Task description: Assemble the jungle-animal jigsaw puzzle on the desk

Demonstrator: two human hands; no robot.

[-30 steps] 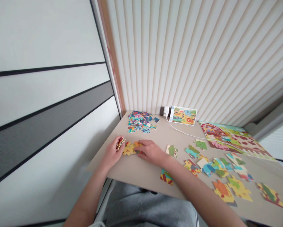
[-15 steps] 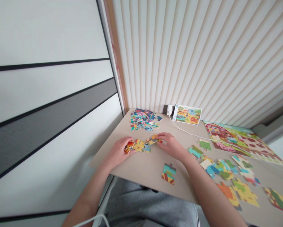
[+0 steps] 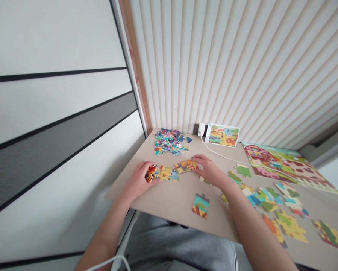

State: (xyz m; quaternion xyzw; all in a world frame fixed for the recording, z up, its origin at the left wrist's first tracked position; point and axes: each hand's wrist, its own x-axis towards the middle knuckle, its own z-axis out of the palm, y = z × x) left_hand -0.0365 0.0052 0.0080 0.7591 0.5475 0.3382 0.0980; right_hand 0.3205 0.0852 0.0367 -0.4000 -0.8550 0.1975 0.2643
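My left hand [image 3: 139, 182] curls around a small pile of red and orange puzzle pieces [image 3: 151, 173] at the table's left side. Beside its fingertips lies a yellow puzzle piece [image 3: 165, 172], with a blue one touching it. My right hand [image 3: 209, 171] has its thumb and fingers closed about the right end of a row of orange and yellow puzzle pieces [image 3: 187, 165]. Partly under that hand lies a green and cream piece [image 3: 205, 180]. Nearer the front edge, a single piece with a green animal on blue [image 3: 200, 206] lies flat, touched by neither hand.
A heap of purple and teal puzzle pieces [image 3: 171, 142] lies at the back left. A picture card [image 3: 223, 135] leans near a white charger [image 3: 201, 130] with its cable. At right are an assembled farm puzzle [image 3: 287, 165] and several loose pieces [image 3: 291, 226].
My right hand has shifted slightly right, showing more of the orange pieces. A green and cream piece now shows beneath it. My left hand stays around its pile.
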